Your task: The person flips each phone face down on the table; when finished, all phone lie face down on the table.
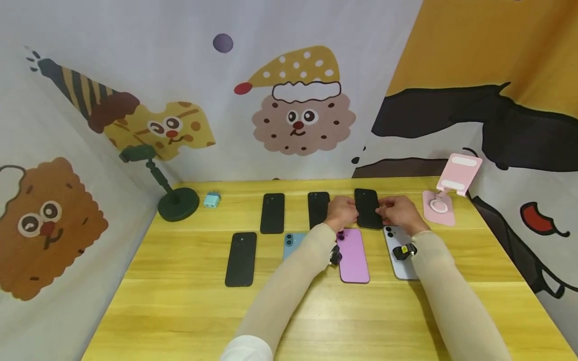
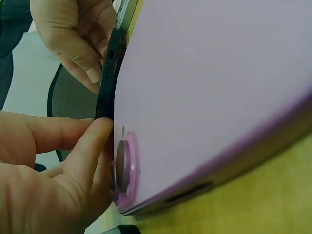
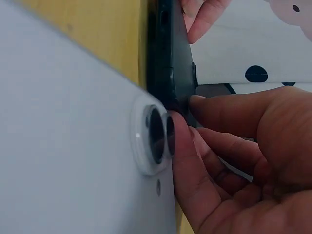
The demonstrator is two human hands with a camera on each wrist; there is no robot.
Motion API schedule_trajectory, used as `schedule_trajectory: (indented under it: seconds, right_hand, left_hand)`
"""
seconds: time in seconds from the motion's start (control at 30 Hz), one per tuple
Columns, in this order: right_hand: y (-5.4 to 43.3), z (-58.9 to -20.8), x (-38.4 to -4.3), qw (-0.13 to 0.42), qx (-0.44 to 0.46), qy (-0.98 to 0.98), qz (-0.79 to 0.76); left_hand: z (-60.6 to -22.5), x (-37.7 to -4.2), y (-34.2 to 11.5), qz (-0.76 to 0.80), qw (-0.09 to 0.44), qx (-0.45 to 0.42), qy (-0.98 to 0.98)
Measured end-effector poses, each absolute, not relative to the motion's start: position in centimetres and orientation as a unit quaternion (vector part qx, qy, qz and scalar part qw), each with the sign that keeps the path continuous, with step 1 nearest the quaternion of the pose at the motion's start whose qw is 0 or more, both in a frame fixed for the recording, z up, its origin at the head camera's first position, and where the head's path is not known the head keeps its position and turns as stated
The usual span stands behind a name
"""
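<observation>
At the right end of the back row lies a black phone (image 1: 368,208) with both hands on it. My left hand (image 1: 343,211) pinches its left edge near the bottom corner between thumb and index finger, as the left wrist view shows. On the opposite edge, my right hand (image 1: 401,214) pinches the phone's near corner; its thumb (image 3: 183,134) sits low beside the white phone's camera lenses. A pink phone (image 1: 354,258) lies camera side up in front of the left hand. Under the right wrist is a white phone (image 1: 402,265), partly covered by the watch-like wrist camera.
Left of the hands are more phones: black ones (image 1: 273,213) (image 1: 241,259) (image 1: 317,205) and a blue one (image 1: 292,241) half hidden by the left sleeve. A green stand (image 1: 178,204) and a light-blue charger (image 1: 211,200) stand back left, a pink phone stand (image 1: 440,213) back right.
</observation>
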State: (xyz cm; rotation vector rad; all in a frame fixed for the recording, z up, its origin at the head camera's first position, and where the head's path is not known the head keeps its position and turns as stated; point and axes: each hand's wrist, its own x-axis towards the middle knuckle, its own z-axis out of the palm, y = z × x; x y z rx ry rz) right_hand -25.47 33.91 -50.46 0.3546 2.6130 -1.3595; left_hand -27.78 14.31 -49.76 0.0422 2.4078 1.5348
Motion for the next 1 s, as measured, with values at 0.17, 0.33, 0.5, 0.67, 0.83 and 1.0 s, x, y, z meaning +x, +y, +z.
schedule_trajectory:
  seconds: [0.17,0.33,0.5,0.67,0.83,1.0]
  right_hand:
    - [34.0,-50.5,-25.4,0.093,0.111,0.878,-0.456]
    - [34.0,-50.5,-25.6,0.094,0.104,0.881,-0.451]
    - [33.9,-50.3,-25.8,0.102,0.094,0.883,-0.449]
    - [33.9,-50.0,-25.9,0.119,0.090,0.890,-0.431]
    - [33.5,-49.3,-25.9,0.079,0.045,0.944,-0.318]
    - [32.9,-47.6,-25.3,0.017,-0.015,0.976,-0.216]
  left_hand:
    - [-49.6,-27.7,14.2,0.517,0.134,0.025,0.845]
    - [-49.5,-27.5,13.9,0.532,0.143,0.008,0.834]
    - [-49.6,-27.4,13.7,0.536,0.143,-0.006,0.832]
    - [-49.7,-27.5,13.2,0.530,0.152,0.008,0.834]
    - [-48.9,-27.5,11.6,0.541,0.151,0.054,0.826]
    - [-47.7,-27.8,7.8,0.511,0.096,0.119,0.846]
